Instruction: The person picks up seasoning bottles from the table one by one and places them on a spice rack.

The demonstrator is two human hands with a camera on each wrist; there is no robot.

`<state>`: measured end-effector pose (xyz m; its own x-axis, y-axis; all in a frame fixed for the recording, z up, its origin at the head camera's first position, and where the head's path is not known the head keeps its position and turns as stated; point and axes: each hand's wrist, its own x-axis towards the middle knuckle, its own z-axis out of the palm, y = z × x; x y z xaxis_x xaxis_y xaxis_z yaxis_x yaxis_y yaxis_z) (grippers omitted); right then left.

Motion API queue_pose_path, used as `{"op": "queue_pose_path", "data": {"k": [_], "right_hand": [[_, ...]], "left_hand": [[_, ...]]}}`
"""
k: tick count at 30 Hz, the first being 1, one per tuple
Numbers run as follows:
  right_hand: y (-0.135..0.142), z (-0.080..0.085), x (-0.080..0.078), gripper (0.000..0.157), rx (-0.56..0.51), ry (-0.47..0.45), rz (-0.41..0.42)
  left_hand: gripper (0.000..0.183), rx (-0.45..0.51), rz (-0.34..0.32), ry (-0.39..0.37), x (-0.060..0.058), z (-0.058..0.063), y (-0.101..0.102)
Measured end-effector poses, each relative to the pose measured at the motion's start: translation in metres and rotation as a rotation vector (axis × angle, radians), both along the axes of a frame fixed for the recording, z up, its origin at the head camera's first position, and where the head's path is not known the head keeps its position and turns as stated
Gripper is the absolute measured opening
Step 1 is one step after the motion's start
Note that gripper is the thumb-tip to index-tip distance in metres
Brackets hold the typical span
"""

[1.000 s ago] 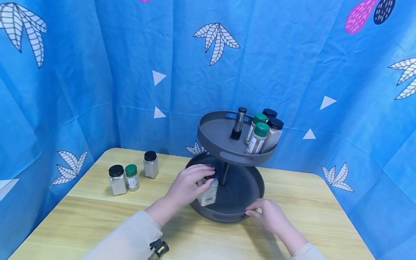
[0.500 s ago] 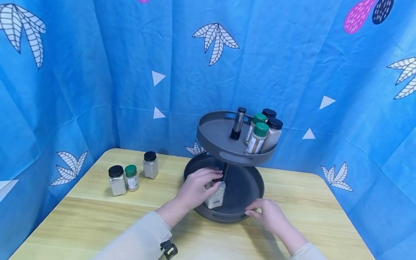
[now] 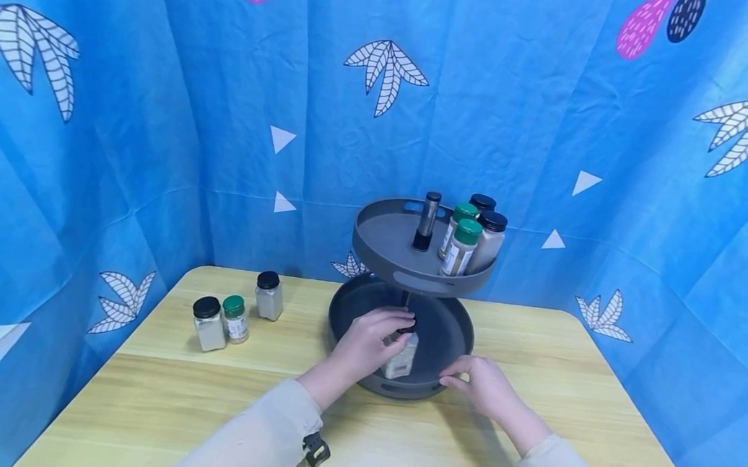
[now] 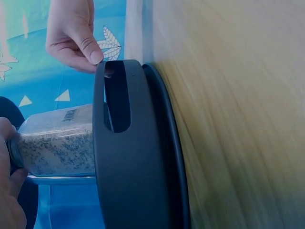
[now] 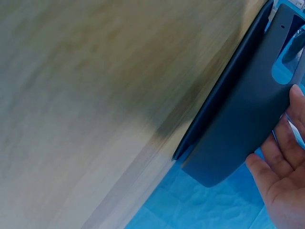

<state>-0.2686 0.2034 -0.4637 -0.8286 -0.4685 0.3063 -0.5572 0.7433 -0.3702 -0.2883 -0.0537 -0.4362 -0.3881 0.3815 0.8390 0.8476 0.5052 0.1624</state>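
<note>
My left hand (image 3: 366, 340) holds a clear spice jar (image 3: 401, 360) by its black lid. The jar stands upright in the lower tray (image 3: 402, 389) of a dark grey two-tier rack, left of its front. In the left wrist view the jar (image 4: 62, 138) shows a barcode and speckled contents, its bottom end hidden behind the tray wall. At the front right, my right hand (image 3: 477, 383) pinches the rim of the same tray between thumb and fingers. The right wrist view has its fingertips (image 5: 294, 93) along the rim beside the handle slot.
Green-lidded (image 3: 460, 250) and black-lidded (image 3: 489, 241) spice jars stand on the upper tray (image 3: 390, 231), right of the centre post (image 3: 426, 221). Two black-lidded jars (image 3: 210, 327) (image 3: 269, 298) and a green-lidded jar (image 3: 236, 321) stand on the table's left. A blue curtain (image 3: 379, 154) surrounds the table.
My left hand has moved right with the jar, from the lower tray's left side toward its middle front. My right hand stays at the rim.
</note>
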Motion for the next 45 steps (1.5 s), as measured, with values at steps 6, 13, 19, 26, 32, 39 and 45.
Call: {"op": "queue_pose_path", "data": {"k": [6,13,19,26,32,39,45], "right_hand": [[0.001,0.0,-0.001,0.004,0.011,-0.001,0.0],[0.0,0.0,-0.001,0.005,0.012,0.004,0.006],[-0.001,0.0,0.0,0.004,0.004,0.012,0.002],[0.0,0.002,0.001,0.004,0.009,0.011,0.008],[0.0,0.003,0.001,0.004,0.012,0.017,0.01],[-0.002,0.002,0.0,0.004,0.013,0.017,0.011],[-0.002,0.003,0.001,0.004,0.013,0.014,0.014]], "left_hand": [[0.021,-0.04,0.008,0.01,-0.002,-0.003,0.006],[0.021,-0.077,-0.002,-0.001,-0.002,-0.004,0.012],[0.021,-0.112,-0.006,-0.01,-0.001,-0.005,0.015],[0.02,-0.144,-0.023,-0.03,0.001,-0.007,0.018],[0.021,-0.18,-0.03,-0.06,0.002,-0.01,0.02],[0.022,-0.195,-0.044,-0.054,0.003,-0.011,0.02],[0.023,-0.198,-0.051,-0.051,0.004,-0.013,0.02]]}}
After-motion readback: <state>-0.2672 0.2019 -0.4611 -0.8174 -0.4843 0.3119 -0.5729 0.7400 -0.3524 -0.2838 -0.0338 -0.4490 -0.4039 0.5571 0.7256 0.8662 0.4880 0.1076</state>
